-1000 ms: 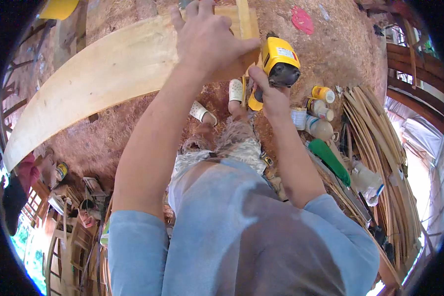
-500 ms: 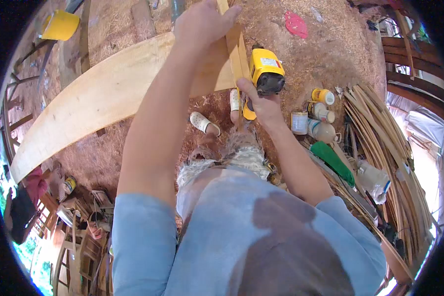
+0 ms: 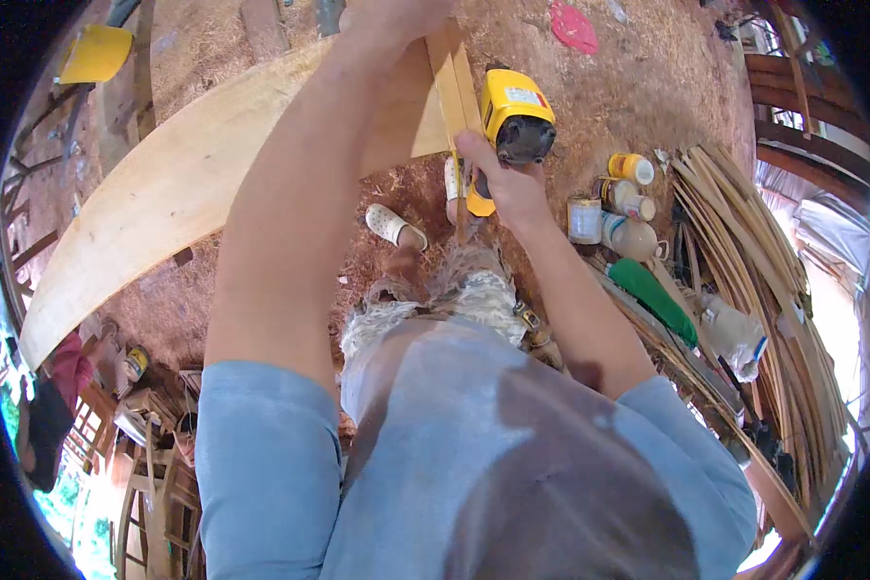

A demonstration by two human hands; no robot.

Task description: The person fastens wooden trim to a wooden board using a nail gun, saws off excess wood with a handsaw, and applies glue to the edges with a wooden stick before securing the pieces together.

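Observation:
My right hand (image 3: 512,188) is closed around a yellow-and-black nail gun (image 3: 517,111), its thumb lying by the edge of a narrow wooden strip (image 3: 452,82). That strip runs along the end of a long, pale, curved wooden board (image 3: 179,174), which reaches far to the left. At the top edge, my left hand (image 3: 396,14) is beside the strip's upper end. Its fingers are cut off by the frame, so its grip is hidden.
Several jars and tubs (image 3: 585,220) stand at right, near a green object (image 3: 652,300) and a pile of long wooden strips (image 3: 744,251). A yellow container (image 3: 95,53) is at upper left. A pink scrap (image 3: 573,27) lies on the shavings-covered ground (image 3: 628,92).
The view has shifted slightly; the board, strip and nail gun sit a little higher and further left. My left hand has moved mostly out of the top. My right hand keeps its hold.

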